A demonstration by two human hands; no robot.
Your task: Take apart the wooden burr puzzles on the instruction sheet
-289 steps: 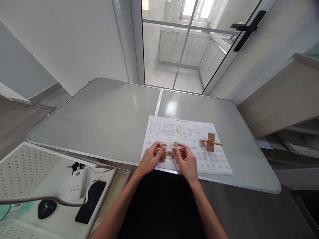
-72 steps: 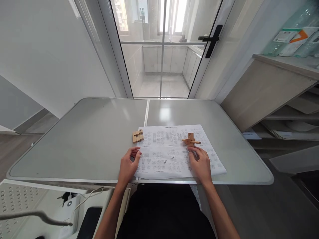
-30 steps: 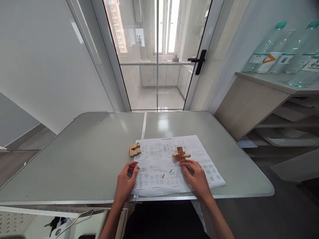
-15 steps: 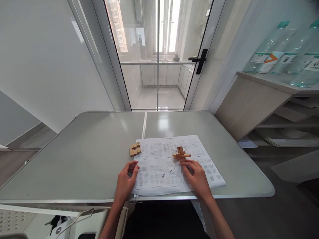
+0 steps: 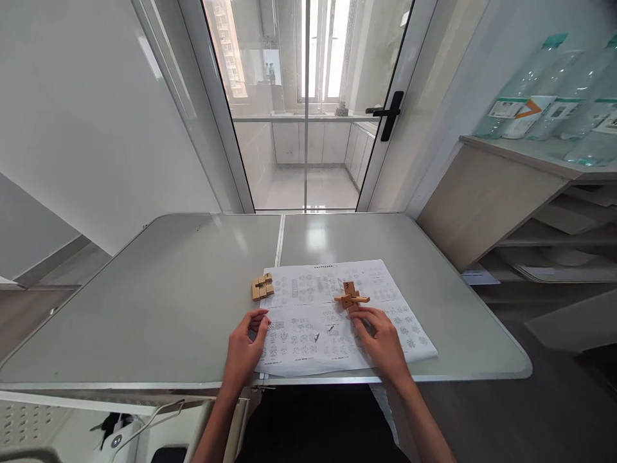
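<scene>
My left hand (image 5: 245, 345) rests at the left edge of a printed paper sheet (image 5: 299, 360), fingers loosely curved, a gap between thumb and forefinger, holding nothing. Beyond it sits a compact cluster of light wooden blocks (image 5: 261, 289), partly over the sheet's edge, with a dark mark on one block. On the right half of the sheet, a wooden interlocking puzzle (image 5: 349, 298) of crossed notched sticks has a numeral-like mark on its upright piece. My right hand (image 5: 382, 342) lies just in front, forefinger at the puzzle's near end and thumb apart from the forefinger; firm contact is unclear.
The sheet lies on a grey-green folding table (image 5: 144, 308) with a centre seam. A glass door (image 5: 308, 148) with a black handle stands behind. Plastic bottles (image 5: 544, 96) top a shelf unit (image 5: 511, 193) at right. A white tray (image 5: 58, 418) with a cable is below left.
The view has tilted very slightly. Both hands, the blocks and the puzzle keep their places on the table.
</scene>
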